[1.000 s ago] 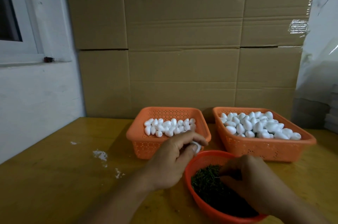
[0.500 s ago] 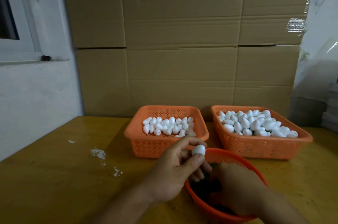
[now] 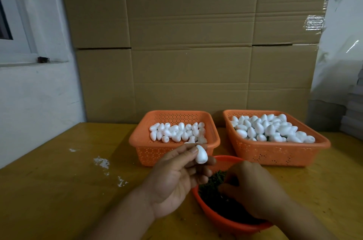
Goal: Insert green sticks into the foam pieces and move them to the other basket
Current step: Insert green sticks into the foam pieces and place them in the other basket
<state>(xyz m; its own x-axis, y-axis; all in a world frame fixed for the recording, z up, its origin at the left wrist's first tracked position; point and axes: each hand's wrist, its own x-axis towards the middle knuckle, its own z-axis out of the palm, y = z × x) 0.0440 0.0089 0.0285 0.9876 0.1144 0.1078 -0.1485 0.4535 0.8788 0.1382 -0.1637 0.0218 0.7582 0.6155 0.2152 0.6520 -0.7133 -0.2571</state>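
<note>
At six o'clock, the right hand (image 3: 253, 190) digs into the round red basket (image 3: 222, 220) of green sticks (image 3: 212, 181), fingers curled; whether they pinch one I cannot tell. Beside it, the left hand (image 3: 176, 179) pinches a foam egg (image 3: 201, 154) at its fingertips. An off-centre push could split the foam or bend the stick. Two orange baskets (image 3: 172, 153) of eggs sit at twelve and one o'clock.

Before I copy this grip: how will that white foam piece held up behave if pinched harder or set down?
The foam piece probably weighs almost nothing: the left hand holds it by fingertips alone. Foam likely dents under pressure. Its egg shape would probably roll on the table.
</note>
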